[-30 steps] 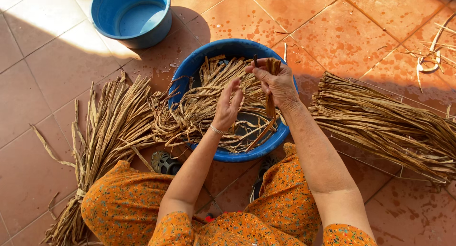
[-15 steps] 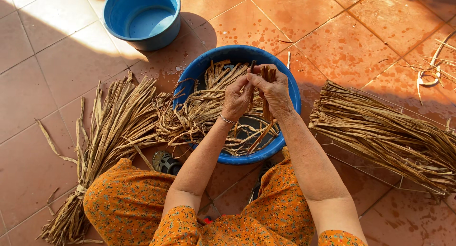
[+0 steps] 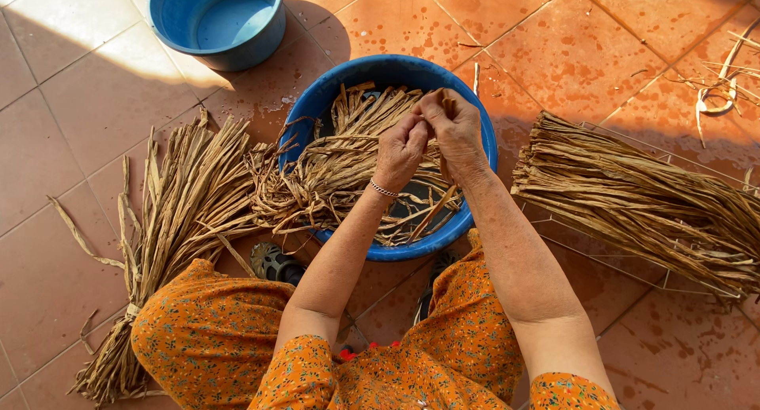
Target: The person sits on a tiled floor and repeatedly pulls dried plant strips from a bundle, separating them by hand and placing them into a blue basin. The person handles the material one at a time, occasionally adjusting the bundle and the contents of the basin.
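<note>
A large blue basin [image 3: 317, 101] sits in front of me on the tiled floor, filled with wet brown dried leaf strips [image 3: 332, 168] that spill over its left rim. Both hands are raised together over the basin's middle. My left hand [image 3: 401, 146], with a thin bracelet at the wrist, pinches the top of one leaf strip [image 3: 440, 200]. My right hand [image 3: 453, 125] grips the same strip right beside it. The strip hangs down from my fingers into the basin.
A smaller blue basin [image 3: 222, 22] holding water stands at the back left. A tied bundle of dried leaves [image 3: 170, 228] lies left of the big basin. Another bundle [image 3: 641, 200] rests on a wire rack at the right. Loose scraps [image 3: 716, 93] lie far right.
My hands came together and lifted from the leaves in the basin, both closing on a single strip. The view has shifted slightly.
</note>
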